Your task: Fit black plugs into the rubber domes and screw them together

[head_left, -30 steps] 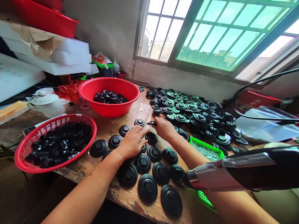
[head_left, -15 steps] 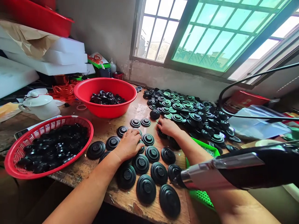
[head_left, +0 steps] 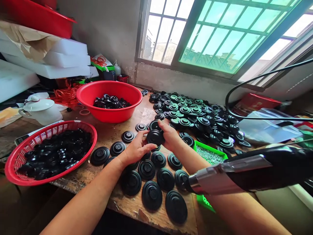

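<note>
My left hand (head_left: 137, 148) has its thumb and fingers at the near edge of a black stepped plastic disc (head_left: 156, 138), raised above the table. My right hand (head_left: 170, 134) pinches a second black disc (head_left: 155, 124) just behind it, and its fingers also meet the right side of the nearer one. The two discs overlap in view, so I cannot tell whether they touch. Under and around my hands, more of these discs lie in loose rows, such as a large one (head_left: 176, 207) near the front edge. A power screwdriver (head_left: 227, 174) hangs over my right forearm, its tip near a disc (head_left: 181, 179).
A big heap of black discs (head_left: 195, 112) lies below the window. On the left stand a red basin (head_left: 109, 114) and a red basket (head_left: 91, 153), both holding black parts. A green basket (head_left: 215, 149) of small metal pieces sits right of my hands. A white lidded mug (head_left: 40, 111) stands far left.
My right hand has come left and nearer from the heap's edge, bringing discs with it. My left hand has turned from resting palm-down over the rows to gripping a disc beside it.
</note>
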Tool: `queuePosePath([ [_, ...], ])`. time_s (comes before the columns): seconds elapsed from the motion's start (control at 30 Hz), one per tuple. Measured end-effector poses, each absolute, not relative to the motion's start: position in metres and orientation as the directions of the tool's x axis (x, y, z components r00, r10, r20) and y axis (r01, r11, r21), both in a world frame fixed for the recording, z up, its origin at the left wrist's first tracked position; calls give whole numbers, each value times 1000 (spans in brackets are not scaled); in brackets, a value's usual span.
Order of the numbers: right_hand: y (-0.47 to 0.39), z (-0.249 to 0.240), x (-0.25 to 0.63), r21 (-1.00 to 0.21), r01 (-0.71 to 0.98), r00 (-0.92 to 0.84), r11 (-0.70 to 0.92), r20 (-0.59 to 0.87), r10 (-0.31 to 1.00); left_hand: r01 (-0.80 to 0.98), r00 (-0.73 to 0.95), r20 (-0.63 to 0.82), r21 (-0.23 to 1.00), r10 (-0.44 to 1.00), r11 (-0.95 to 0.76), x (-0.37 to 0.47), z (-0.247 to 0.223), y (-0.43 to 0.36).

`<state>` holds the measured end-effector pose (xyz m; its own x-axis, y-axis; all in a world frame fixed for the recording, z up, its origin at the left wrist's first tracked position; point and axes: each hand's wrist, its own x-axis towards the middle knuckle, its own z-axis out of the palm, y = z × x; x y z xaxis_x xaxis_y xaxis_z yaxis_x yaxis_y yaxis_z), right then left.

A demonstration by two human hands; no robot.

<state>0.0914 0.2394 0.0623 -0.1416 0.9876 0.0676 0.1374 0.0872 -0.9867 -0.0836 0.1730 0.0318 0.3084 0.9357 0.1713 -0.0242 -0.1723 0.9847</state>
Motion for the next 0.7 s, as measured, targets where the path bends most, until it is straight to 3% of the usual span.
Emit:
queuePosePath([
  [0.1,240,62,88,-909,366,-152,201,155,976,-199,286,69,980,956,-11,-85,36,173],
  [0.2,253,59,104,-763,601,-126,238,203,971,-210,186,92,976,978,-52,-87,38,175],
  [0.33,259,42,122,-513,822,-206,247,137,969,-132,118,148,982,982,-133,-85,33,178],
  [0.43,253,32,130,-349,884,-308,311,66,949,-79,64,201,977,977,-196,-84,27,180],
  [0.53,251,34,140,-263,897,-365,354,8,931,-58,39,219,974,975,-217,-85,24,183],
  [0.7,253,58,150,-313,864,-423,395,-23,906,-80,7,202,976,979,-201,-85,27,183],
])
